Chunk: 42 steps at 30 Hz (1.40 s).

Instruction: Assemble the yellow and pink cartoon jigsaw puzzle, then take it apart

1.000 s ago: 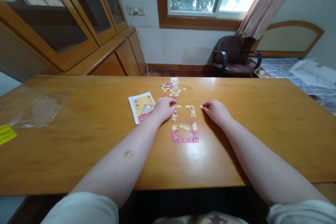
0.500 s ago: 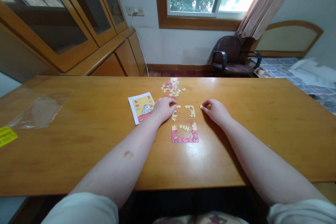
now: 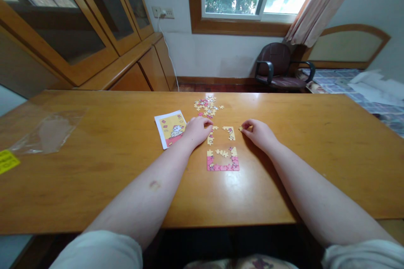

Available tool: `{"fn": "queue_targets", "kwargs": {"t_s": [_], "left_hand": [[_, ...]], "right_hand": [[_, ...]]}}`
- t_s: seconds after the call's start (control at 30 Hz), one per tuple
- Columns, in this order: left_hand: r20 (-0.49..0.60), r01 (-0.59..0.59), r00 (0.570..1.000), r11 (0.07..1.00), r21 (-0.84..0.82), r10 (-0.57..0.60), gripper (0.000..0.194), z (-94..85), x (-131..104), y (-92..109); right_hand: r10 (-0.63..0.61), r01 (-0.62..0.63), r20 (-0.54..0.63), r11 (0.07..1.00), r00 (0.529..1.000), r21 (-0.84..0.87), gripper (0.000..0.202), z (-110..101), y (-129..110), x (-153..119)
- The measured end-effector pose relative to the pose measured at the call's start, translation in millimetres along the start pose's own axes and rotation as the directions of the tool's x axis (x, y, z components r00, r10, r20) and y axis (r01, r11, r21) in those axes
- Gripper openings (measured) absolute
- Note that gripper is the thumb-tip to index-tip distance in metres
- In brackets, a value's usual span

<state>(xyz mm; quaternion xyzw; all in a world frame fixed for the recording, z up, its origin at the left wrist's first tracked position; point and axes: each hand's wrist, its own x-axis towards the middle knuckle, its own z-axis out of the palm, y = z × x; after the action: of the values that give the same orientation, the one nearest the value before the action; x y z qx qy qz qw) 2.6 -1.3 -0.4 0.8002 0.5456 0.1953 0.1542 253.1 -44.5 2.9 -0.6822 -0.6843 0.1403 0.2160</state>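
My right hand (image 3: 257, 131) pinches a small yellow jigsaw puzzle piece (image 3: 240, 129) between thumb and fingertips, just right of the puzzle. My left hand (image 3: 199, 129) has its fingers bent together over the edge of the upper-left puzzle section (image 3: 210, 138), hiding part of it. Apart from that lies the upper-right section (image 3: 232, 133), yellow with small drawings. Nearer me is a U-shaped lower border (image 3: 222, 168), mostly pink with yellow upper ends. A short strip of joined yellow pieces (image 3: 221, 153) lies inside its opening.
Loose puzzle pieces (image 3: 206, 106) are heaped beyond the puzzle. Partly under my left hand is a picture card (image 3: 170, 128) with a white animal. A clear plastic bag (image 3: 47, 134) and a yellow label (image 3: 8, 161) lie at the left of the wooden table (image 3: 110, 134).
My right hand has shifted very slightly left with the puzzle piece, toward the upper-right section. My left hand stays in place.
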Motion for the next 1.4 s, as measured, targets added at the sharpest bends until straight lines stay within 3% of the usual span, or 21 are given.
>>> {"fn": "queue_targets", "kwargs": {"t_s": [0.37, 1.4], "left_hand": [[0.004, 0.011, 1.0, 1.0, 0.006, -0.011, 0.026, -1.1, -1.0, 1.2], [0.005, 0.016, 1.0, 1.0, 0.007, -0.016, 0.026, -2.1, -0.9, 2.0]], "right_hand": [[-0.075, 0.075, 0.008, 0.997, 0.997, 0.018, 0.01, 0.1, -1.7, -2.1], [-0.118, 0.119, 0.037, 0.993, 0.992, -0.011, 0.021, -0.4, -1.5, -2.0]]}}
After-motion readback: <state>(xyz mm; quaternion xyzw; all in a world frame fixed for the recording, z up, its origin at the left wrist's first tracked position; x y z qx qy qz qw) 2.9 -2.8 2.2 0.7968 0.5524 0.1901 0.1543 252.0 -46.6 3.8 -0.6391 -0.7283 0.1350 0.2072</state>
